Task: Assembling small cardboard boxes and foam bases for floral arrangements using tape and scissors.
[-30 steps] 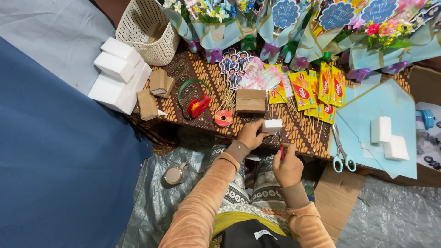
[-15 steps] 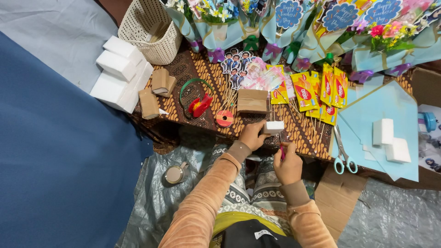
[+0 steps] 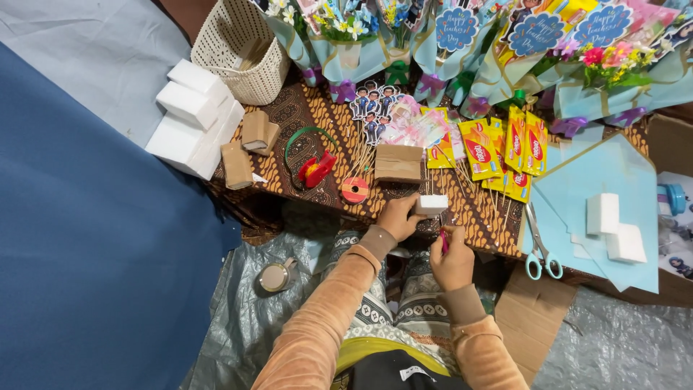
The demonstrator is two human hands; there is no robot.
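My left hand (image 3: 397,216) grips a small white foam block (image 3: 432,205) at the near edge of a low table covered in brown patterned cloth (image 3: 310,115). Just to its right, my right hand (image 3: 452,258) is closed around a thin pink object (image 3: 443,240) close to the block; what the object is I cannot tell. A brown cardboard box (image 3: 398,162) lies right behind the foam block, with wooden sticks beside it.
White foam blocks (image 3: 190,117) and a woven basket (image 3: 244,52) stand at the left. A red tape dispenser (image 3: 316,170), yellow snack packets (image 3: 505,148), blue-handled scissors (image 3: 538,249) and light blue paper (image 3: 613,173) with two foam cubes lie on the table. Wrapped bouquets (image 3: 462,50) line the back.
Both hands stay at the table's near edge with the foam block. The right hand has shifted slightly nearer the block.
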